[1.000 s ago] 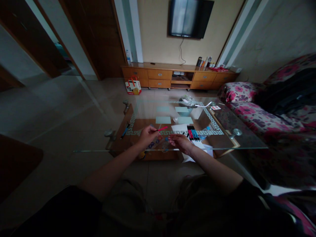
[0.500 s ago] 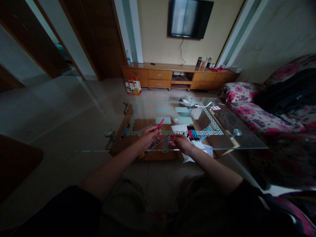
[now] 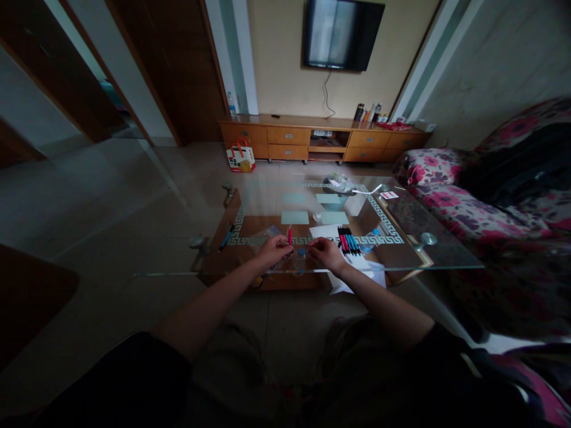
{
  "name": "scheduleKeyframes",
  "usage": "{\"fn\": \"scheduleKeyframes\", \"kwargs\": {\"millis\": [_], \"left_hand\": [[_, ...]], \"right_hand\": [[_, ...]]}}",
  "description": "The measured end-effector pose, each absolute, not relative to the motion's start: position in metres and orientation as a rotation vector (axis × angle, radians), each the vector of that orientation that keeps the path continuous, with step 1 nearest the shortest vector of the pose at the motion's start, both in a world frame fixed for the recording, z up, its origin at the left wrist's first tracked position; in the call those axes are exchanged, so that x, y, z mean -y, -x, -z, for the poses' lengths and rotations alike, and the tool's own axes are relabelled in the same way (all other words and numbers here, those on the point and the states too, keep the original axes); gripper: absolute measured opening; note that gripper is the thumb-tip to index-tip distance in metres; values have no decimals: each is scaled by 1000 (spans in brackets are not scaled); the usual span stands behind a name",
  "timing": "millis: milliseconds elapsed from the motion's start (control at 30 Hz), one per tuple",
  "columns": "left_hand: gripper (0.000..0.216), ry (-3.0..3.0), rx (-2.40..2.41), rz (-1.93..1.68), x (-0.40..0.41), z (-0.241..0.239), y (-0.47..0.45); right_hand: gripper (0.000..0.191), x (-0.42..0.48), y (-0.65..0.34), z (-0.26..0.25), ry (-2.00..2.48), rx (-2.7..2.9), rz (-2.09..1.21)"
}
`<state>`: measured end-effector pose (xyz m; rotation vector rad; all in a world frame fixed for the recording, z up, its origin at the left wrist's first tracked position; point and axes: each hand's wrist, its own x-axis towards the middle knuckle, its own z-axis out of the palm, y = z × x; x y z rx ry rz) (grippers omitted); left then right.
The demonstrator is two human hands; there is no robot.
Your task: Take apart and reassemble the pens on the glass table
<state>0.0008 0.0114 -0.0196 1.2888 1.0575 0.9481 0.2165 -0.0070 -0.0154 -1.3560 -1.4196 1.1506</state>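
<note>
My left hand (image 3: 275, 251) is closed around a red pen (image 3: 289, 236), which stands nearly upright above the glass table (image 3: 263, 202). Just to its right, my right hand (image 3: 328, 252) is pinched, fingertips pointing at the pen but apart from it; anything between them is too small to make out. Beside the right hand, a row of red, blue and black pens (image 3: 348, 240) lies on white paper (image 3: 322, 232). Between the hands, a bottle with a blue cap (image 3: 301, 252) shows, seemingly through the glass.
Blue and black pens (image 3: 226, 236) lie at the table's left. A clear plastic bag (image 3: 338, 181) and a red-and-white card (image 3: 389, 195) are toward the back. Behind stands a wooden TV cabinet (image 3: 289, 136), with a carrier bag (image 3: 241, 159) before it. A flowered sofa (image 3: 439, 184) is at right.
The red pen has turned from a slant to nearly upright and come lower. My right hand's fingers have drawn together into a pinch.
</note>
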Motion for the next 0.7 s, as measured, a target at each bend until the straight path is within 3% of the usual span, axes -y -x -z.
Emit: {"fn": "scheduleKeyframes", "kwargs": {"millis": [133,200,500,700], "left_hand": [[72,-1263,-1094,-948,-5,14,-11],[81,-1292,-1080,-928,-3,10,-15],[66,-1413,-1097,-879,-7,8,-20],[61,-1567,-1153,-934,-13,10,-24]], "right_hand": [[10,9,-215,8,1352,1408,-1171],[9,11,-213,4,1337,1331,-1245],[20,12,-211,-6,1291,1190,-1345],[23,9,-223,-6,1494,1626,-849]]}}
